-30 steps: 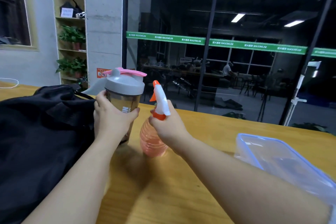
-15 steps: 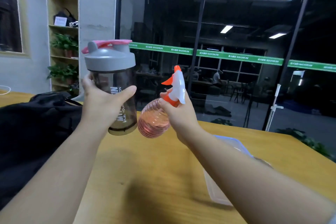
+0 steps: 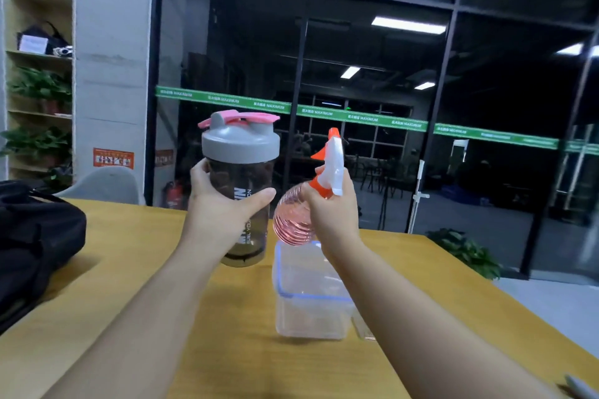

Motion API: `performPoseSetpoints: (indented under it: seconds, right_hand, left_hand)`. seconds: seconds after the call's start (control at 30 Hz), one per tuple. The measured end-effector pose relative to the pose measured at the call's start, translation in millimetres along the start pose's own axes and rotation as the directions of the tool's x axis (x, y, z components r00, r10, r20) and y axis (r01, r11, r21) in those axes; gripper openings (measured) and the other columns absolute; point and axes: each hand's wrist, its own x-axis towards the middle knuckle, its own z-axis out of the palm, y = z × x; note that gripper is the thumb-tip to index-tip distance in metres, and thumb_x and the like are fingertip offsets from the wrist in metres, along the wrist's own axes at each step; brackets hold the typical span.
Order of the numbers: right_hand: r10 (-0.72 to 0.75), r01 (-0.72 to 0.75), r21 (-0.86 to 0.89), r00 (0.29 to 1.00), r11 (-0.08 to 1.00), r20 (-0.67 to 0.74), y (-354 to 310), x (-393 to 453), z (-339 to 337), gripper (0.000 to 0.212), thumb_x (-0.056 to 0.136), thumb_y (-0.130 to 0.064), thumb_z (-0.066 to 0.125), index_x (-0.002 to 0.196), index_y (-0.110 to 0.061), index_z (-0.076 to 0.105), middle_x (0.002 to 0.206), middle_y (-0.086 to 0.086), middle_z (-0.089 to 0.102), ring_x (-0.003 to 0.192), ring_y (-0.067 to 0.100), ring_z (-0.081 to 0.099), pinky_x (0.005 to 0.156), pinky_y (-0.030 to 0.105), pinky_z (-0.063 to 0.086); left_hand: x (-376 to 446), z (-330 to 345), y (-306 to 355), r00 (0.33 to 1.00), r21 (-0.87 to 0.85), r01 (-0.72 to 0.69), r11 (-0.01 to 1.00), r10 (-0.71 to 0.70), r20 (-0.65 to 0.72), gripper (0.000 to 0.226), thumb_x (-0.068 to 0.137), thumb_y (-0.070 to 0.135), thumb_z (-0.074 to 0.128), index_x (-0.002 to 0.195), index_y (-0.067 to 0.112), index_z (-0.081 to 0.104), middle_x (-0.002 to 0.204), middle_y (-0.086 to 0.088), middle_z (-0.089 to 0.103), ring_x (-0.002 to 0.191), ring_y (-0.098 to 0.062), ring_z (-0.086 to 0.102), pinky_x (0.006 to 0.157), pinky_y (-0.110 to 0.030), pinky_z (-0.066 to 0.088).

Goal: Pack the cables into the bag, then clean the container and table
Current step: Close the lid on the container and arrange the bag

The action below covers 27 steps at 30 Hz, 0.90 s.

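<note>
L hand (image 3: 223, 214) was wrapped round a smoky shaker bottle (image 3: 241, 191) w/ grey lid and pink flip cap, thumb across the front, bottle upright and clear of the table (image 3: 136, 269). R hand (image 3: 330, 207) gripped the neck of a pink spray bottle (image 3: 293, 220), orange nozzle pointing left, body tilted, also off the table. The two bottles were just beside each other, not touching. Vs 0.5 s ago: both were held at about the same height, but the view had swung so the clear container (image 3: 311, 301) w/ blue rim sat directly below the spray bottle, fully in view between the forearms instead of half hidden behind the R arm. Black bag (image 3: 32, 243) was at the table's left edge, well apart from the container. Cables not visible.
</note>
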Motion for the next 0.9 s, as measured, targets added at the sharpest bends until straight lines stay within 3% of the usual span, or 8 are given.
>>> performPoseSetpoints:
  seconds: [0.13,0.27,0.4,0.5,0.6,0.7,0.8,0.9]
  right_hand:
    - [-0.009,0.007,-0.015,0.994,1.0,-0.11,2,2,-38,0.024,0.068,-0.006,0.058,0.078,-0.027,0.05,0.096,0.013,0.047,0.072,0.021,0.05,0.063,0.032,0.044]
    - [0.054,-0.065,-0.062,0.985,0.996,-0.165,10,5,-81,0.026,0.076,0.005,0.052,0.081,-0.021,0.048,0.101,0.006,0.042,0.071,0.014,0.047,0.061,0.026,0.039]
    - [0.021,-0.041,-0.284,0.997,0.958,-0.075,19,7,-124,0.03,0.079,0.001,0.05,0.097,-0.024,0.051,0.106,0.004,0.046,0.08,0.008,0.049,0.069,0.03,0.042]
    - [0.063,-0.072,-0.336,0.997,0.939,-0.038,24,11,-159,0.036,0.083,0.001,0.05,0.11,-0.022,0.052,0.109,0.004,0.046,0.087,0.015,0.05,0.069,0.025,0.041]
    - [0.054,-0.057,-0.379,0.998,0.923,-0.019,30,14,-187,0.056,0.081,0.005,0.047,0.109,-0.043,0.05,0.102,-0.002,0.051,0.081,0.012,0.047,0.068,0.025,0.04]
    - [0.148,-0.2,-0.29,0.97,0.936,-0.192,42,17,-208,0.045,0.078,0.006,0.049,0.099,-0.033,0.053,0.083,-0.007,0.049,0.078,0.018,0.044,0.062,0.027,0.036]
    - [0.254,-0.312,-0.198,0.928,0.929,-0.271,58,19,-221,0.039,0.074,0.005,0.052,0.096,-0.027,0.059,0.088,-0.004,0.052,0.077,0.018,0.047,0.063,0.028,0.037]
    - [0.345,-0.415,-0.194,0.885,0.889,-0.313,71,20,-231,0.033,0.076,0.003,0.056,0.101,-0.018,0.052,0.087,0.004,0.048,0.07,0.015,0.042,0.059,0.029,0.033]
  left_hand:
    - [-27,36,6,0.998,-0.135,0.034,0.99,-0.027,0.051,0.084,0.061,0.023,0.085,0.129,0.021,0.038,0.107,0.011,0.06,0.091,0.001,0.058,0.08,-0.027,0.046]
    - [-55,67,4,0.993,-0.249,0.07,0.966,-0.045,0.107,0.073,0.063,0.022,0.084,0.121,0.022,0.04,0.104,0.011,0.061,0.094,-0.004,0.06,0.076,-0.025,0.048]
    - [-79,99,1,0.967,-0.294,0.126,0.947,-0.05,0.251,0.072,0.062,0.018,0.084,0.12,0.02,0.041,0.103,0.01,0.061,0.096,-0.005,0.061,0.075,-0.021,0.048]
    - [-93,113,-2,0.938,-0.316,0.16,0.935,-0.044,0.344,0.071,0.062,0.018,0.083,0.121,0.02,0.043,0.1,0.012,0.062,0.085,0.008,0.061,0.062,-0.009,0.047]
    - [-99,118,-7,0.924,-0.35,0.173,0.921,-0.029,0.382,0.074,0.056,0.026,0.08,0.12,0.021,0.044,0.097,0.01,0.064,0.084,0.003,0.063,0.06,-0.006,0.046]
    - [-101,119,-9,0.922,-0.387,0.185,0.903,-0.023,0.387,0.072,0.055,0.024,0.078,0.119,0.019,0.045,0.091,0.009,0.064,0.079,0.001,0.065,0.059,-0.01,0.048]
    - [-103,119,-12,0.91,-0.459,0.26,0.85,-0.057,0.411,0.056,0.069,0.004,0.072,0.118,0.012,0.045,0.092,0.0,0.064,0.068,0.001,0.066,0.051,-0.012,0.049]
    - [-104,118,-20,0.907,-0.47,0.261,0.843,-0.048,0.418,0.062,0.063,0.014,0.074,0.119,0.011,0.046,0.103,-0.009,0.064,0.078,-0.007,0.067,0.055,-0.015,0.051]
